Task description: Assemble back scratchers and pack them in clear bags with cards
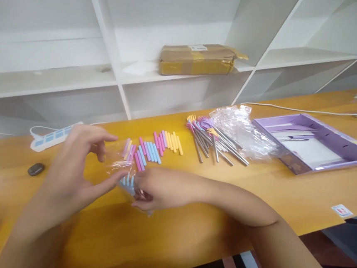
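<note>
My left hand [76, 162] is raised over the wooden table [189, 226], thumb and fingers pinching the edge of a small clear plastic bag [118, 158]. My right hand [158, 188] is closed on the bag's lower end, where several light blue sticks [127, 182] poke out. Just behind lies a row of pink, blue and yellow sticks [157, 146]. To the right of it rests a bundle of metal tools with coloured hand-shaped tips [212, 141].
A crumpled clear wrapper [244, 129] lies beside an open purple box [317, 148]. A white power strip [51, 136] and a dark pebble-like object [36, 168] sit at the left. White shelves behind hold a taped brown parcel [197, 58]. A small card [342, 210] lies near the front edge.
</note>
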Available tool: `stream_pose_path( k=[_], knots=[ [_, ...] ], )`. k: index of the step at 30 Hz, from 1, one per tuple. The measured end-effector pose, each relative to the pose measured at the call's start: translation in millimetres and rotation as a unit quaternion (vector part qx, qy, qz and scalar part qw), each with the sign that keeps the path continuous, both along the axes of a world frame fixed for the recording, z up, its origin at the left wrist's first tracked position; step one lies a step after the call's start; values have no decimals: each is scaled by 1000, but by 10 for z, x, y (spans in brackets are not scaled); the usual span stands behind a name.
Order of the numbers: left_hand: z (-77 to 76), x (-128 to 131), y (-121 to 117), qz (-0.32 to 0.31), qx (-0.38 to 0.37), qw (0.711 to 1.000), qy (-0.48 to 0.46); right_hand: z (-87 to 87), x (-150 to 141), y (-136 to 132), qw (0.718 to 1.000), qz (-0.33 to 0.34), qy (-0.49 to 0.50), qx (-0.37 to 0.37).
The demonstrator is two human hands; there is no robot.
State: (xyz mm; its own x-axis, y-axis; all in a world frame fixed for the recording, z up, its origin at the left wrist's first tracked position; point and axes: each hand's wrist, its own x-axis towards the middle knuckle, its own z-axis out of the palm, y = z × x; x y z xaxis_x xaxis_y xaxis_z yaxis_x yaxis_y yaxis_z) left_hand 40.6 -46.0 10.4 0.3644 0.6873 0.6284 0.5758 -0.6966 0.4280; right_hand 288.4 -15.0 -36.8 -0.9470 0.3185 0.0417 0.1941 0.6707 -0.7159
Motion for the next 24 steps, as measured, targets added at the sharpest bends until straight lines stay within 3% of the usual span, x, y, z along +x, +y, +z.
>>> stream_pose_path(
  k=[6, 11, 16, 20, 24],
  knots=[
    [167, -63, -155, -8, -4, 997, 80, -99, -108, -39, 999, 1, 45, -12],
    [198, -36, -198, -21, 14, 993, 113, -228, -225, -47, 1000, 15, -2, -12],
    [224, -27, -291, -10, -34, 994, 107, -387, -291, 8, 999, 45, -14, -23],
    [246, 10, -365, 1, -33, 996, 85, -338, -171, 144, 997, 77, -7, -2],
    [224, 30, -394, 24, -20, 998, 56, -214, 64, 387, 995, 0, -71, 66]
  ],
)
